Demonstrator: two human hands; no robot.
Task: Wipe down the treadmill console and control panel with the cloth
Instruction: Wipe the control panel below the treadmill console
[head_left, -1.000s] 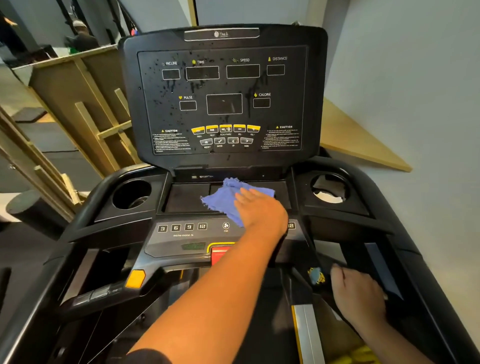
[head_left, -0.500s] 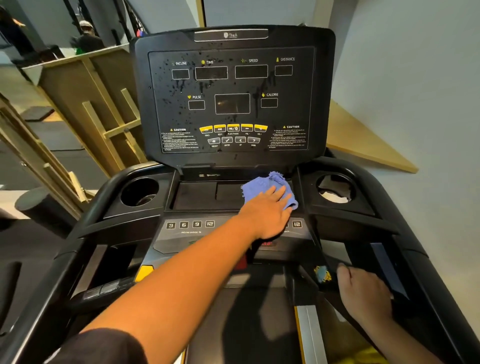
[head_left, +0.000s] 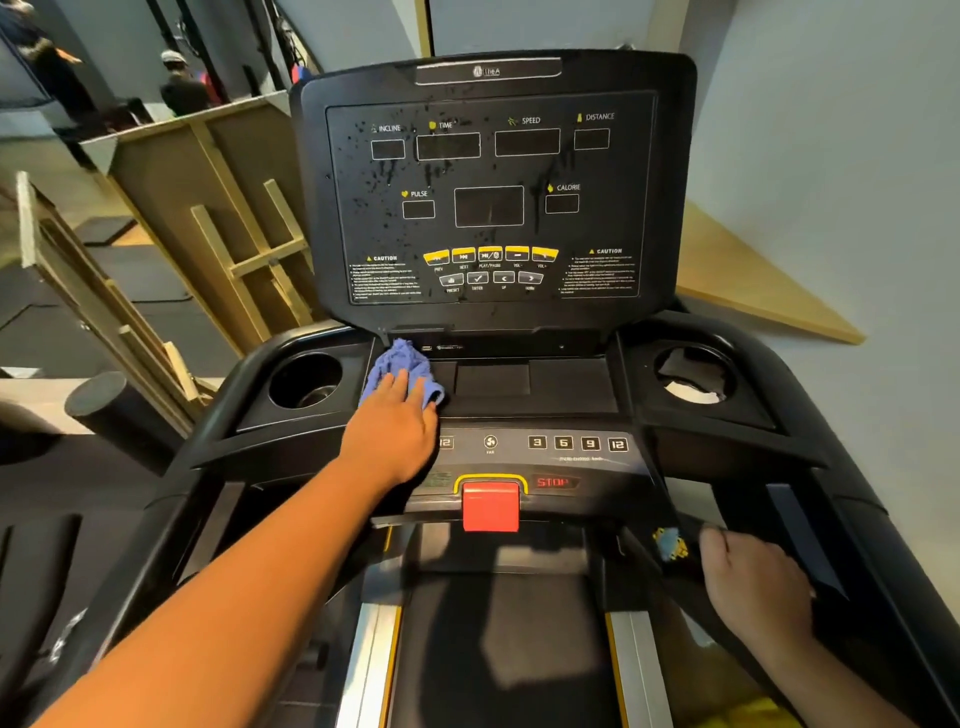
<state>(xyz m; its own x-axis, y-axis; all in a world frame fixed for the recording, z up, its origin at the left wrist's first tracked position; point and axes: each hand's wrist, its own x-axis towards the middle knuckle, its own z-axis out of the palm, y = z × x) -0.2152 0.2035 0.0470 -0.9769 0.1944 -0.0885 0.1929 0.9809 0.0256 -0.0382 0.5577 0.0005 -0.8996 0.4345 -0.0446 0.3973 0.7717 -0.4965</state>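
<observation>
cloth (head_left: 399, 373) now leftward on tray (head_left: 566, 387)

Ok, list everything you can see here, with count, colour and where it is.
Crumpled blue cloth: one, blue, left end of the flat tray below the display.
Upright treadmill display panel: one, black, spattered with droplets, top centre.
Round cup holders: two, black, either side of the tray.
Red safety key: one, red, centre of the lower control strip.
Wooden frames: several, tan, leaning at left.
Left hand: flat, pressing the cloth.
Right hand: gripping the black right handrail.
</observation>
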